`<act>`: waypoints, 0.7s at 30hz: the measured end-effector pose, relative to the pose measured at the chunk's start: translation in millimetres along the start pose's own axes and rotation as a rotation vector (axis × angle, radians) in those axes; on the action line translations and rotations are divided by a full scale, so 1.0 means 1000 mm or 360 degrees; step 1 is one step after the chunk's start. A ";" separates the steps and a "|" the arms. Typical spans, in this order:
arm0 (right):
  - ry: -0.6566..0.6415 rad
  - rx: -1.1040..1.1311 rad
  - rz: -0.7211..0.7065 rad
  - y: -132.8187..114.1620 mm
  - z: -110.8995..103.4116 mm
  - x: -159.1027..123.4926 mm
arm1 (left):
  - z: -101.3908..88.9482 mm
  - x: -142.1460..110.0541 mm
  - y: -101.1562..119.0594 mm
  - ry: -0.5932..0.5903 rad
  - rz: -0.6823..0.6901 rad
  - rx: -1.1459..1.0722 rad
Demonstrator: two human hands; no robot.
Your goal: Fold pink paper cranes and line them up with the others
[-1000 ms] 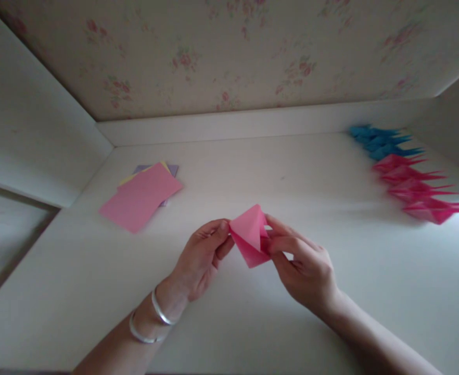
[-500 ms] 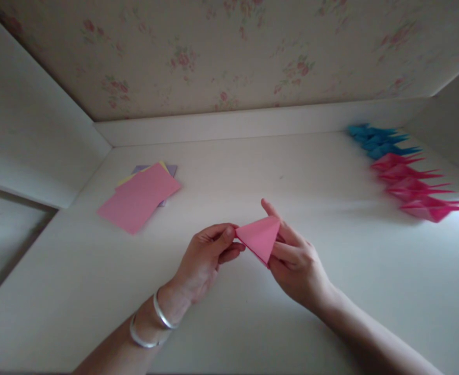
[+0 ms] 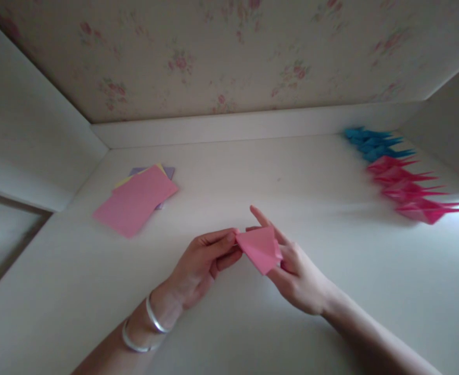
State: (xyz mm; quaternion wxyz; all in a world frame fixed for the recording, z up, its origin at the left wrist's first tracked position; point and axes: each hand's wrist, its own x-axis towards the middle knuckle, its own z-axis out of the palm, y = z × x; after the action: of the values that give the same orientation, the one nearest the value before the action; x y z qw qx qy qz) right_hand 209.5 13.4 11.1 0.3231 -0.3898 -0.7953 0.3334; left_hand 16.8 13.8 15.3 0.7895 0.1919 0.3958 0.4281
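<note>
A folded pink paper [image 3: 259,248], triangular in outline, is held between both hands just above the white tabletop [image 3: 229,172]. My left hand [image 3: 202,265] pinches its left corner between thumb and fingers; two silver bangles sit on that wrist. My right hand [image 3: 294,268] supports the paper from behind and below, with the index finger stretched up past its top edge and the other fingers curled under it.
A stack of flat square sheets [image 3: 136,198], pink on top with yellow and purple beneath, lies at the left. Several folded blue paper figures [image 3: 373,143] and pink ones [image 3: 412,190] line the right side. A floral wall rises behind the table.
The pink paper has been collapsed from an open, pocketed shape into a flat triangle. Both hands dropped slightly, and my right index finger now sticks up behind the paper.
</note>
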 end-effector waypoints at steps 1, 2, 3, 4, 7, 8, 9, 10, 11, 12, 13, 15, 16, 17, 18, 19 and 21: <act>-0.0006 -0.0062 -0.0030 0.001 0.001 -0.001 | -0.001 0.000 0.000 0.0019 0.0026 -0.0017; -0.0006 -0.0128 -0.0073 0.002 0.002 -0.002 | -0.001 0.001 0.000 0.0031 0.0055 -0.0020; -0.0008 -0.0189 -0.0107 0.003 0.003 -0.003 | -0.002 0.001 -0.001 0.0031 0.0080 -0.0002; 0.0000 -0.0239 -0.0136 0.005 0.005 -0.004 | -0.002 0.001 -0.001 0.0026 0.0104 0.0034; 0.0032 -0.0350 -0.0203 0.008 0.008 -0.005 | -0.002 0.001 -0.001 0.0028 0.0168 0.0161; 0.0040 -0.0385 -0.0224 0.009 0.009 -0.005 | -0.003 0.001 -0.001 0.0043 0.0191 0.0198; 0.0041 -0.0418 -0.0246 0.009 0.009 -0.005 | -0.003 0.001 -0.001 0.0065 0.0216 0.0246; 0.0035 -0.0442 -0.0263 0.009 0.009 -0.005 | -0.003 0.001 -0.001 0.0090 0.0244 0.0313; 0.0026 -0.0453 -0.0272 0.009 0.010 -0.005 | -0.002 0.001 -0.002 0.0113 0.0269 0.0388; 0.0023 -0.0447 -0.0276 0.009 0.010 -0.006 | -0.002 0.002 -0.002 0.0135 0.0289 0.0458; 0.0023 -0.0424 -0.0270 0.009 0.010 -0.006 | -0.002 0.002 -0.003 0.0153 0.0303 0.0507; 0.0043 -0.0338 -0.0244 0.009 0.011 -0.007 | -0.001 0.002 -0.004 0.0177 0.0316 0.0535; 0.0059 -0.0280 -0.0227 0.009 0.012 -0.008 | -0.001 0.002 -0.004 0.0182 0.0320 0.0531; 0.0086 -0.0217 -0.0214 0.008 0.012 -0.008 | 0.000 0.002 -0.005 0.0194 0.0331 0.0529; 0.0124 -0.0152 -0.0198 0.008 0.012 -0.007 | -0.001 0.002 -0.005 0.0212 0.0345 0.0537; 0.0163 -0.0083 -0.0175 0.007 0.012 -0.007 | -0.001 0.002 -0.006 0.0239 0.0363 0.0553; 0.0226 0.0069 -0.0094 0.006 0.011 -0.005 | -0.003 0.002 -0.005 0.0322 0.0409 0.0603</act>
State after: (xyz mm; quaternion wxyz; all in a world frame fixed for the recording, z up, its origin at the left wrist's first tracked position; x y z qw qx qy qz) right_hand 205.9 9.4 -0.7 0.3966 -0.3817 -0.7742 0.3124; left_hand 18.0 12.2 9.6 0.6348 0.3413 0.5185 0.4601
